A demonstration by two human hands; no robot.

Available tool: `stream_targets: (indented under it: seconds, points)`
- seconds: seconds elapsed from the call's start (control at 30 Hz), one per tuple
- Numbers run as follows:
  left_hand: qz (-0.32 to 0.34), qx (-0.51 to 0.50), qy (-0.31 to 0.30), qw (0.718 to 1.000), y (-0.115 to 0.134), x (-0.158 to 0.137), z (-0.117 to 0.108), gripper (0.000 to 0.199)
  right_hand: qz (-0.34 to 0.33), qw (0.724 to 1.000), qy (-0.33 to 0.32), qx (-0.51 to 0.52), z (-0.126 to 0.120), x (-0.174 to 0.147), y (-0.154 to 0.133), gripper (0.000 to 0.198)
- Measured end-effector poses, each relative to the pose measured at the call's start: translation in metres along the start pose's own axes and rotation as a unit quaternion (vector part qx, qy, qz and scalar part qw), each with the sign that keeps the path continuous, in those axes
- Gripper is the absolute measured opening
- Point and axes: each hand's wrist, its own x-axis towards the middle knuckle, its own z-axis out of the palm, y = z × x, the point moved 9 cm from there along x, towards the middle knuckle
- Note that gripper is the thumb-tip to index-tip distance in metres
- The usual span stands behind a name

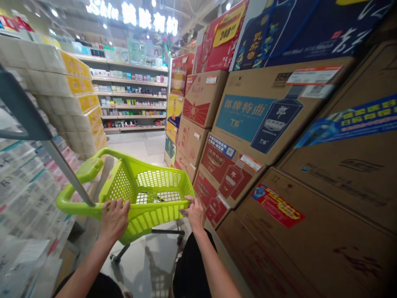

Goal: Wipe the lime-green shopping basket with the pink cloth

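Right now, a green shopping cart (pixel 150 220) stands in the aisle just in front of the person, between stacked goods on the left and cartons on the right. The left hand (pixel 115 218) has its fingers curled over the near rim, close to the cart's looped green handle (pixel 72 205). The right hand (pixel 195 213) grips the same rim farther right, at the corner, its fingers bent over the edge; how firmly either hand presses, I can't tell. Beside the left hand, a metal pole (pixel 71 171) slants up from the handle toward the left. Under the basket, a dark wheel (pixel 180 239) sits on the pale floor (pixel 149 142). Along the right, cardboard boxes (pixel 242 116) rise in piles, one near the right hand bearing a red bottle picture. White and yellow packs (pixel 79 101) are heaped on the left, and far off, lit shelves (pixel 133 82) hold rows of small goods.
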Motion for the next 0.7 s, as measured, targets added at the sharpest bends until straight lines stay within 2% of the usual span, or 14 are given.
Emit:
stream_targets:
  seconds: [0.03, 0.1, 0.2, 0.27, 0.33, 0.43, 0.5, 0.6, 0.7]
  points:
    - [-0.009, 0.003, 0.001, 1.0, 0.001, 0.001, -0.001, 0.025, 0.008, 1.0, 0.003, -0.002, 0.002, 0.0, 0.0, 0.035]
    - [-0.019, 0.003, 0.003, 1.0, 0.003, 0.003, -0.001, 0.026, -0.005, 1.0, -0.007, 0.009, 0.015, -0.011, -0.018, 0.037]
    - [-0.007, -0.014, 0.003, 1.0, 0.002, 0.004, -0.001, 0.027, -0.091, 0.993, -0.055, 0.048, 0.038, -0.032, -0.068, 0.038]
    - [0.012, -0.038, 0.008, 0.999, -0.003, 0.001, -0.001, 0.029, -0.115, 0.987, -0.092, 0.066, 0.043, -0.036, -0.082, 0.035]
    - [0.016, -0.06, 0.027, 0.998, -0.014, -0.006, -0.003, 0.031, -0.064, 0.992, -0.094, 0.06, 0.034, -0.025, -0.065, 0.032]
    - [-0.005, -0.07, 0.063, 0.995, -0.025, -0.016, -0.005, 0.033, 0.048, 0.998, -0.041, 0.027, 0.014, -0.006, -0.02, 0.032]
    - [-0.032, -0.066, 0.075, 0.994, -0.025, -0.017, -0.004, 0.031, 0.051, 0.998, -0.016, 0.018, 0.012, -0.006, -0.017, 0.035]
    - [-0.07, -0.056, 0.068, 0.994, -0.014, -0.009, 0.001, 0.026, -0.012, 0.999, -0.017, 0.041, 0.029, -0.027, -0.053, 0.038]
    - [-0.058, -0.045, 0.051, 0.996, -0.004, -0.003, 0.003, 0.027, -0.113, 0.989, -0.074, 0.068, 0.052, -0.049, -0.099, 0.043]
